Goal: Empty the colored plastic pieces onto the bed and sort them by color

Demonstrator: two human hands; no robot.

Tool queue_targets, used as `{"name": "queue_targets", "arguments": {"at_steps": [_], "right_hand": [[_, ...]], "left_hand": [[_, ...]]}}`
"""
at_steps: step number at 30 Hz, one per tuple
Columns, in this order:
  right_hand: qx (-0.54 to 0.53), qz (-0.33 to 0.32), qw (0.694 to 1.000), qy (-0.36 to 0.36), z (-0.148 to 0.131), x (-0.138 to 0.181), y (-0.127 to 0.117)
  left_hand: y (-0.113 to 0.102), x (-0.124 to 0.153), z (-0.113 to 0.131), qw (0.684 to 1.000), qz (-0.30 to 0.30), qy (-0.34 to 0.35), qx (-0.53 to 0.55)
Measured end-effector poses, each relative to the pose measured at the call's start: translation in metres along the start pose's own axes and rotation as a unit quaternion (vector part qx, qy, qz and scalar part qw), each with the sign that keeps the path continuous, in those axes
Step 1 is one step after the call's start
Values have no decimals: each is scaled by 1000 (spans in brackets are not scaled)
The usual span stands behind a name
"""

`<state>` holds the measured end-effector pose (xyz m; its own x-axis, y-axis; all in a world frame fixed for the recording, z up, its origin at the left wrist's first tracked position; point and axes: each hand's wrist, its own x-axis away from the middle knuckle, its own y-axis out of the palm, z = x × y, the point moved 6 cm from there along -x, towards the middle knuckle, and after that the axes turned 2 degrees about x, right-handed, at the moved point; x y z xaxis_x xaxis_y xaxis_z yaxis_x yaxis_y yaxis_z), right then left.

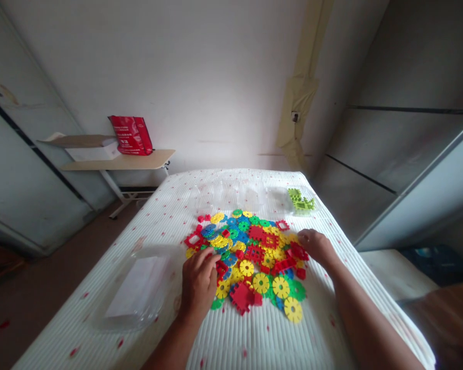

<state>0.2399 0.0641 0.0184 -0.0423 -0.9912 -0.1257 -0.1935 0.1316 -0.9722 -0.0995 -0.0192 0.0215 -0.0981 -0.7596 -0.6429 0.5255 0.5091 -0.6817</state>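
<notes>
Two hands on one pile of toy pieces (250, 257), mid-bed (254, 339): red, yellow, blue, green, too many to count. Left hand (198, 282) fingers curled at pile's left edge; right hand (315, 245) flat-ish on right edge; can't tell if either grasps a piece. One clear tray (133, 290) left, lime pieces (300, 200) in a far container.

A bed (254, 339) covered with a white ribbed sheet dotted with small red marks carries everything. A heap of flat plastic interlocking pieces in red, yellow, blue and green (254, 257) is spread over its middle. A clear plastic lid (139, 288) is laid at the left. Clear plastic containers (231, 198) are lined along the far edge, the rightmost one (283, 200) filled with light green pieces (300, 200).
</notes>
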Motion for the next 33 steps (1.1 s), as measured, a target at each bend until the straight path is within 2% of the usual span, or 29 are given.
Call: {"name": "queue_targets", "arguments": {"at_steps": [4,7,9,12,14,16,19,26,29,31,33], "right_hand": [[-70,-35,997,11,-4,1,0],[-187,-64,980,11,-17,6,3],[-317,-103,943,5,-32,11,7],[-508,-157,847,-28,-60,18,7],[-580,-137,802,-47,-70,18,0],[-606,-83,790,-33,-68,15,-7],[-586,-25,810,12,-51,10,-12],[-501,-51,864,26,-26,7,-3],[-400,-35,916,15,-21,4,3],[-302,9,953,0,-16,1,4],[-225,65,972,-24,-13,-1,2]], "left_hand": [[4,0,-1,1000,-8,6,0],[7,1,0,1000,-12,20,-4],[8,1,1,1000,-13,25,-6],[9,1,1,1000,-12,28,-8],[9,1,0,999,-7,30,-9],[9,1,0,999,-1,34,-9],[8,1,0,999,3,38,-4],[5,1,4,998,13,54,17],[0,0,11,997,15,71,39],[-2,-2,20,994,7,88,60],[-4,-6,34,991,-8,108,84]]}}
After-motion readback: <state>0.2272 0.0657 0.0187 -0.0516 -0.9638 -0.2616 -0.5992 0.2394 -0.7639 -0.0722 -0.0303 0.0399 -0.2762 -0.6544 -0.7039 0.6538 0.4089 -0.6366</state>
